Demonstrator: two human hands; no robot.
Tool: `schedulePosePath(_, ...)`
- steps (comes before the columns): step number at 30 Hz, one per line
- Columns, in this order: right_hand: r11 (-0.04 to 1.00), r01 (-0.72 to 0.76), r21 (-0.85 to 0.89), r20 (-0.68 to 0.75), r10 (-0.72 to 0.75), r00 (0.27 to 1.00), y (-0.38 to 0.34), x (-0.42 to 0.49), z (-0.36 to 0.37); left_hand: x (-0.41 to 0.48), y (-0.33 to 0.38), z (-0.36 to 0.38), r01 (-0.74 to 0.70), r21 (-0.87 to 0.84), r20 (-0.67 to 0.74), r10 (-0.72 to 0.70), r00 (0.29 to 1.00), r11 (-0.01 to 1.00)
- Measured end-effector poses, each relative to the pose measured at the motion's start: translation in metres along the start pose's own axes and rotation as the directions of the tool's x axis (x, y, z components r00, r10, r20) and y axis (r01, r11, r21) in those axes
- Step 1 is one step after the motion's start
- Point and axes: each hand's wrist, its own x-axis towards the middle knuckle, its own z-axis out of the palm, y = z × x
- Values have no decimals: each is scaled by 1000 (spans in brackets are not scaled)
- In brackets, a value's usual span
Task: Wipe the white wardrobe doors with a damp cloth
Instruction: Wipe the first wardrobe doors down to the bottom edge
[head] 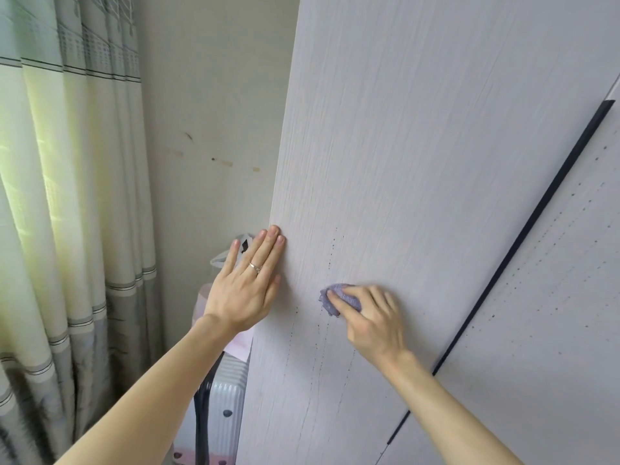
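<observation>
Head view: a pale green striped curtain (67,196) hangs at the left, and a ribbed white suitcase (221,397) is partly hidden behind the white wood-grain wardrobe door (419,162). The left grip (250,283) lies flat, fingers straight, on the door's left edge. Near it, the right grip (372,320) curls over a crumpled purple cloth (330,302) and presses it to the door. Fingers hide most of the wad, so no long axis shows.

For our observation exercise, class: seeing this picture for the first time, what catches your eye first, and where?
Two bare hands on the white wardrobe door at centre: the left hand lies flat near its left edge, the right hand holds a bunched purple cloth against it. Lines of dark specks run down the door by the cloth.
</observation>
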Motion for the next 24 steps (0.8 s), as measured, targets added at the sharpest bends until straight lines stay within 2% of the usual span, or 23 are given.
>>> schedulePosePath(2, 1000, -22, 13, 18, 22, 1000, -2, 16, -5, -1, -6, 1, -31, -4, -6, 31, 1000, 1000)
schedulePosePath(6, 984, -172, 48, -243, 179, 954, 9, 111, -32, 1, -11, 4, -64, -28, -33, 63, 997, 998)
schedulePosePath(9, 977, -209, 41, -336, 210, 918, 7, 135, -27, 1, -11, 5, -73, -52, -38, 71, 997, 996)
schedulePosePath(11, 987, -157, 30, -297, 158, 942, -2, 104, -9, 0, -13, 4, -80, -73, -28, 78, 997, 994)
schedulePosePath(14, 1000, -27, -12, -97, 26, 995, -24, 45, 8, 0, -21, 0, -112, -83, -21, 110, 994, 990)
schedulePosePath(15, 1000, -10, -19, -38, 9, 999, -28, 38, 8, -1, -24, -1, -131, -84, -17, 130, 991, 988)
schedulePosePath(17, 999, -34, 1, -26, 34, 999, -30, 60, -1, -4, -30, -1, -156, -76, -5, 157, 988, 985)
schedulePosePath(19, 989, -143, 44, -125, 147, 981, -26, 107, -16, -6, -34, -1, -159, -83, 9, 160, 987, 984)
schedulePosePath(22, 964, -244, 105, -318, 265, 910, -16, 192, -37, -11, -34, -3, -121, -164, -12, 121, 993, 979)
schedulePosePath(24, 956, -271, 117, -375, 295, 879, -17, 228, -40, -14, -31, -2, 30, -298, 23, -24, 999, 954)
